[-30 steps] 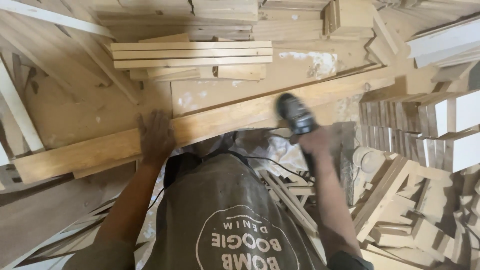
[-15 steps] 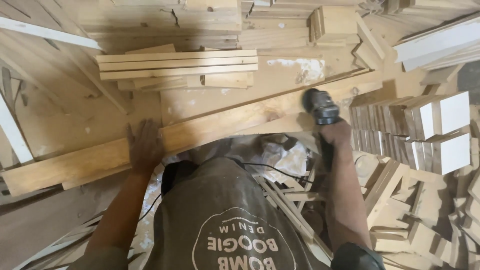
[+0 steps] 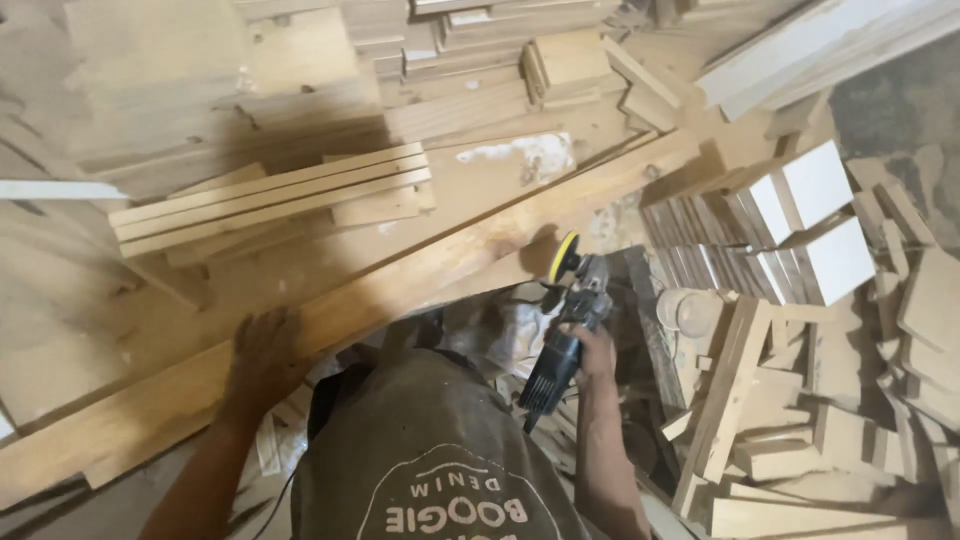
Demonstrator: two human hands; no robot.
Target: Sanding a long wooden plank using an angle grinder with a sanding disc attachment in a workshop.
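A long wooden plank (image 3: 400,300) runs slantwise across the work surface, from the lower left corner up toward the upper right. The left hand (image 3: 262,355) lies open and flat on it, palm down, near the plank's lower left end and close to its near edge. The right hand (image 3: 592,352) is closed around the body of an angle grinder (image 3: 568,320), held just off the plank's near edge (its yellow-backed disc (image 3: 568,258) is tilted up and looks clear of the wood). Beyond the plank's far edge a bundle of thin wooden strips (image 3: 270,200) lies stacked on a broad board. To the right, white-faced wooden blocks (image 3: 815,215) sit among heaped offcuts.
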